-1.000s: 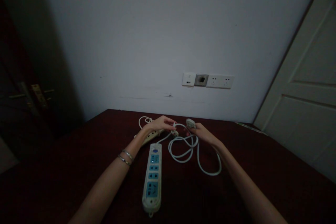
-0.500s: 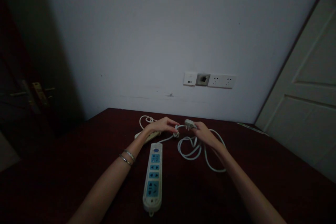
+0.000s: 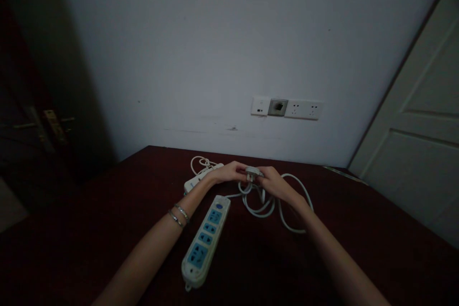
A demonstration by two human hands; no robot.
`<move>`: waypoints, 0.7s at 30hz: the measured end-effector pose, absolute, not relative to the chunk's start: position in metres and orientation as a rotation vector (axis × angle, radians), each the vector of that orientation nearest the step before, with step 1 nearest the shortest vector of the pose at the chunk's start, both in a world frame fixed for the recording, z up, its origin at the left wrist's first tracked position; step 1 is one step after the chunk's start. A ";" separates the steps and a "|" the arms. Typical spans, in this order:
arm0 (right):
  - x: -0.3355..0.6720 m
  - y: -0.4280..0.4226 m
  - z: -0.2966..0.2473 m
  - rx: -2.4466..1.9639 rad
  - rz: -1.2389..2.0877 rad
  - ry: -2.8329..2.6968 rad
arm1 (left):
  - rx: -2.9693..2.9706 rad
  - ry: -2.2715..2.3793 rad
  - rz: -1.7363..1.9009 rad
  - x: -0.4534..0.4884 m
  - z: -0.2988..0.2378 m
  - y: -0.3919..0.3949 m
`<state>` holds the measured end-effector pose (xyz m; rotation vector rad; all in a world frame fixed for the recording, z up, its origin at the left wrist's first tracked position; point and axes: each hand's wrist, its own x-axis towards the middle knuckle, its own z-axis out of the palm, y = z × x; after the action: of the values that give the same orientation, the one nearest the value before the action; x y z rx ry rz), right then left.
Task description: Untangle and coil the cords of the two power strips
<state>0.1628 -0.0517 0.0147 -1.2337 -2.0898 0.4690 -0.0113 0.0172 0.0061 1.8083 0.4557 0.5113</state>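
Note:
A white power strip (image 3: pixel 206 243) with blue socket faces lies slanted on the dark red table. Its white cable (image 3: pixel 264 214) runs back and loops loosely on the right. Above the loops, my right hand (image 3: pixel 275 182) is closed on the pale plug (image 3: pixel 253 171), its prongs pointing down. From the other side, my left hand (image 3: pixel 230 172) pinches the plug's left end; part of the cable there is hidden. Behind my left wrist lies a second white power strip (image 3: pixel 196 182), partly covered by that arm.
The dark red table (image 3: pixel 150 186) meets a pale wall holding a row of socket plates (image 3: pixel 301 109). A thin flat strip (image 3: pixel 344 174) lies at the table's back right edge. There is a white panelled door (image 3: pixel 423 153) on the right and a dark door with a handle (image 3: pixel 55 125) on the left.
My left hand has moved right, from the bunched cable to the plug in my right hand. The front power strip has turned, its near end swinging left. More of the second strip shows.

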 end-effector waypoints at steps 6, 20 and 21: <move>0.173 -0.051 0.021 -1.218 0.386 -2.022 | 1.801 0.593 0.474 -0.017 0.007 0.017; 0.309 -0.096 0.081 -1.144 0.382 -1.069 | 1.698 0.545 0.429 -0.032 0.015 0.020; 0.319 -0.101 0.082 -1.141 0.374 -1.013 | 1.688 0.539 0.430 -0.031 0.014 0.020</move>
<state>0.3187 -0.1009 0.0821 -1.1407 -1.0134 0.3743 -0.0310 0.0204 0.0142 1.6882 0.5391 0.4298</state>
